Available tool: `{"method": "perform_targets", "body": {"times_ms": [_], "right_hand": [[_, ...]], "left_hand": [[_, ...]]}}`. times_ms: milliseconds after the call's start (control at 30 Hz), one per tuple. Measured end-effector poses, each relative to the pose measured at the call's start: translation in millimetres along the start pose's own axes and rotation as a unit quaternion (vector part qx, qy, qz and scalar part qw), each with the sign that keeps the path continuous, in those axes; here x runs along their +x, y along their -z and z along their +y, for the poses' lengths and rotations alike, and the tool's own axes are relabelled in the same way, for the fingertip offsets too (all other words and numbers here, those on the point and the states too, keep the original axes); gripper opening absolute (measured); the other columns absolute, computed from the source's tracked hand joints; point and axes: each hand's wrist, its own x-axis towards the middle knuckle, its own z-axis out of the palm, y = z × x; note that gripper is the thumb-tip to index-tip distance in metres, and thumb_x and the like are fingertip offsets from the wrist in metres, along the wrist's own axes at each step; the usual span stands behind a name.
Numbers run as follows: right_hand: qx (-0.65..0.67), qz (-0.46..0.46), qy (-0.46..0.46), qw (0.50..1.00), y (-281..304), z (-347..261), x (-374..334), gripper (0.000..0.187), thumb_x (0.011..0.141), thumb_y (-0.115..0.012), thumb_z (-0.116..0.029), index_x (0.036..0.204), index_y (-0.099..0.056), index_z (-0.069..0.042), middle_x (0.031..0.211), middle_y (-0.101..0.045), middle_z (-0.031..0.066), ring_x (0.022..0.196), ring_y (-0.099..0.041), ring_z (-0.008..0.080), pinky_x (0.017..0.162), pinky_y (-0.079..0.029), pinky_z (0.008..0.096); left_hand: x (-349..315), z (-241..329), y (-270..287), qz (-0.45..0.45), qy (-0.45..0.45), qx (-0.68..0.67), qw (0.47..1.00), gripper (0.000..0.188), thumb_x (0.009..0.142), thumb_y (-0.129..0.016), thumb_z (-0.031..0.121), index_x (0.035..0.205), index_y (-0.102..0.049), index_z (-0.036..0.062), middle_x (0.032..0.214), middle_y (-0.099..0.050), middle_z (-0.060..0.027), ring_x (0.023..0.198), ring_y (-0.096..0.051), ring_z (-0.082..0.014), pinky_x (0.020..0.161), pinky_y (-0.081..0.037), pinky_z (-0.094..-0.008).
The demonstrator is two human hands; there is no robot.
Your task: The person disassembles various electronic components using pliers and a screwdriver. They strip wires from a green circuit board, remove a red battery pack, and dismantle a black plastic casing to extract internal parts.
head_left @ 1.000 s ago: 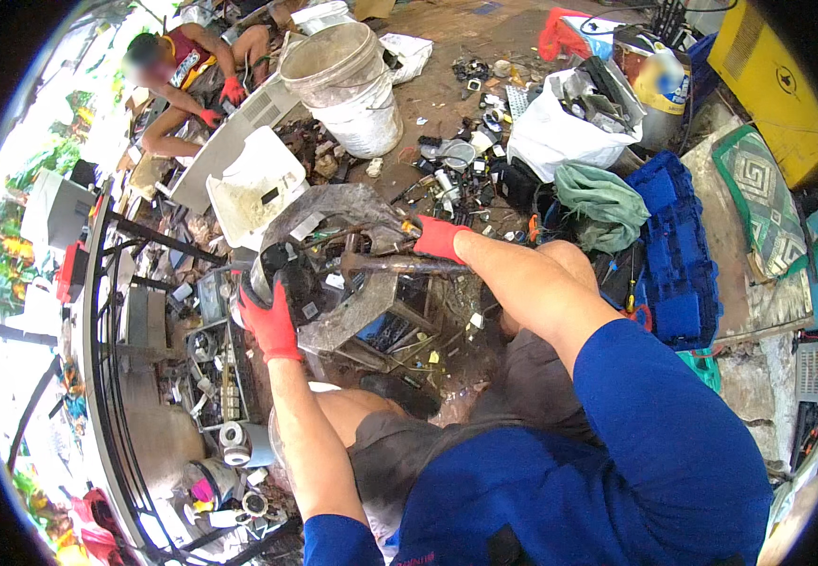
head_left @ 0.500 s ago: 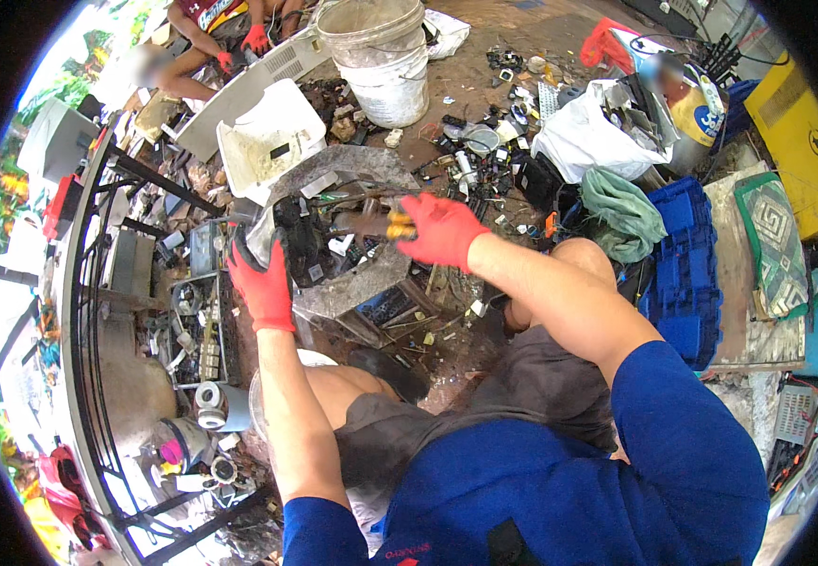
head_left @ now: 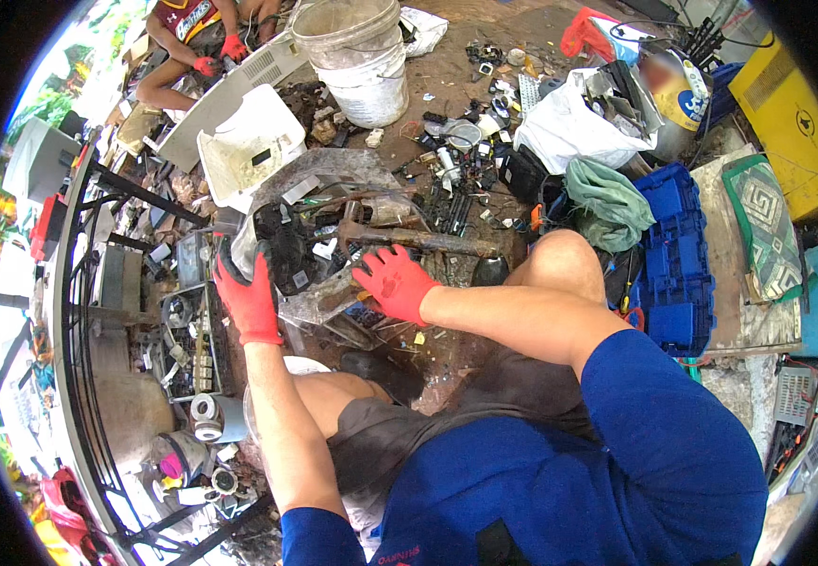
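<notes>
My left hand (head_left: 250, 294), in a red glove with dark fingertips, has its thumb and fingers apart. It is at the left edge of a black plastic device housing (head_left: 288, 247), which lies on a grey stone block (head_left: 319, 172). Fingers stretched, my right hand (head_left: 396, 286), also red-gloved, lies low over the block's near side. A small yellow and blue thing (head_left: 364, 297) shows beneath its fingers, partly hidden. Just beyond that hand, a hammer (head_left: 428, 241) with a rusty head lies across the block, its handle pointing right. Small parts lie in the block's hollow.
White buckets (head_left: 367, 85) and a cream plastic bin (head_left: 244, 156) stand at the back. Electronic scrap (head_left: 466, 174) covers the floor beyond. To the right are a white sack (head_left: 584, 127) and a blue case (head_left: 673, 264). Another person (head_left: 183, 47) sits at the far left.
My right hand has come down and left, nearer to me, and the yellow thing it held is now mostly under it. The hammer now shows plainly. My left hand has shifted slightly off the black housing.
</notes>
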Motion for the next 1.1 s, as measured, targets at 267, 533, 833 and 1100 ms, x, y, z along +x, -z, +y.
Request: {"method": "perform_targets", "body": {"times_ms": [267, 533, 833, 1100], "right_hand": [[0.074, 0.037, -0.046, 0.996, 23, 11, 9, 0.054, 0.080, -0.067, -0.042, 0.120, -0.055, -0.009, 0.114, -0.057, 0.0162, 0.106, -0.055, 0.0340, 0.084, -0.045, 0.0464], [0.276, -0.039, -0.429, 0.859, 4, 161, 34, 0.059, 0.083, -0.059, -0.031, 0.130, -0.050, 0.002, 0.121, -0.061, 0.0266, 0.111, -0.061, 0.0390, 0.096, -0.048, 0.0406], [0.239, 0.191, -0.361, 0.881, 35, 163, 26, 0.036, 0.087, -0.060, -0.028, 0.117, -0.061, -0.007, 0.113, -0.064, 0.0231, 0.105, -0.062, 0.0396, 0.091, -0.050, 0.0456], [0.003, 0.622, 0.013, 0.783, 329, 149, 62, 0.034, 0.085, -0.069, -0.026, 0.109, -0.064, -0.002, 0.093, -0.067, 0.0182, 0.087, -0.064, 0.0359, 0.076, -0.052, 0.0399]], "left_hand": [[3, -1, -4, 0.011, 0.017, -0.035, 0.999, 0.076, 0.082, -0.076, 0.034, 0.138, -0.043, -0.0038, 0.142, -0.041, -0.0316, 0.134, -0.037, -0.0432, 0.112, -0.031, -0.0466], [8, 15, 0, 0.021, -0.012, -0.059, 0.998, 0.068, 0.085, -0.072, 0.030, 0.138, -0.045, -0.0038, 0.139, -0.046, -0.0267, 0.131, -0.043, -0.0377, 0.110, -0.033, -0.0426], [-2, 19, 25, 0.070, -0.034, -0.101, 0.992, 0.062, 0.084, -0.073, 0.026, 0.133, -0.050, -0.0034, 0.135, -0.049, -0.0281, 0.128, -0.045, -0.0406, 0.108, -0.035, -0.0458], [35, 169, 88, 0.113, -0.264, -0.246, 0.926, 0.060, 0.082, -0.073, 0.010, 0.136, -0.048, -0.0007, 0.135, -0.053, -0.0191, 0.126, -0.049, -0.0320, 0.108, -0.036, -0.0402]]}}
